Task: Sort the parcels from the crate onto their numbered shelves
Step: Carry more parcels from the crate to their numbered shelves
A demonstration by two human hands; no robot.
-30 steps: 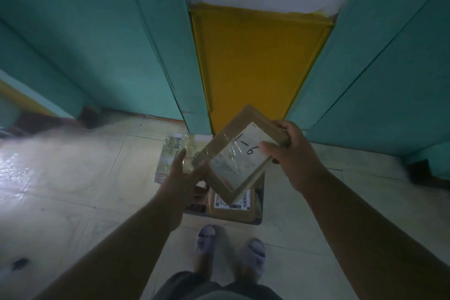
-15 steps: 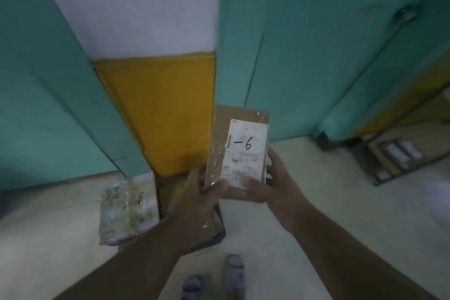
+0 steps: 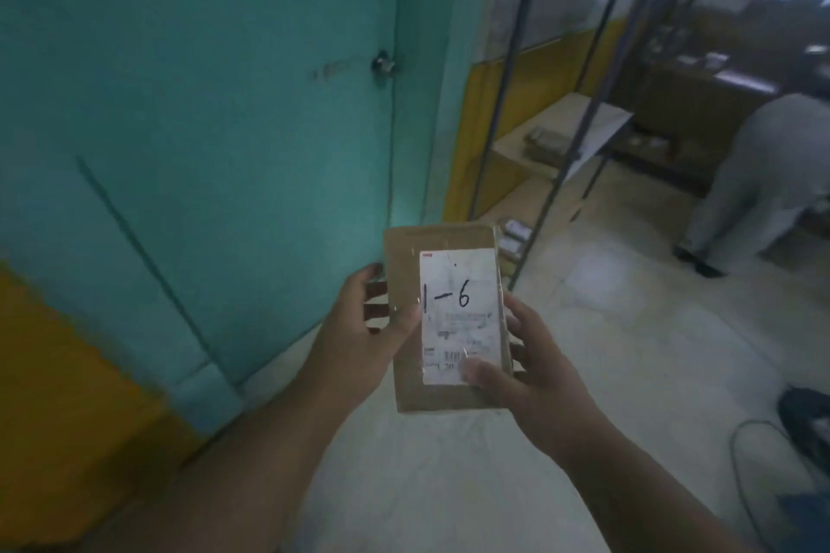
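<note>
Brown parcel (image 3: 442,319), label marked "1-6", gripped by both hands: left hand (image 3: 359,328) thumb on face, right hand (image 3: 530,368) thumb on label. Metal shelves (image 3: 557,135) beyond, right.

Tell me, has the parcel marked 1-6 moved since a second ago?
Yes. The parcel was over the crate; now it is carried rightward, past the teal door, toward the shelf rack.

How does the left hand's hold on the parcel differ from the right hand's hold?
The left hand holds the parcel at its left edge, thumb beside the written "1-6"; the right hand holds the right edge lower down, thumb on the label's bottom. The left fingers go behind the parcel; the right fingers wrap its side. Both grip the same parcel.
</note>
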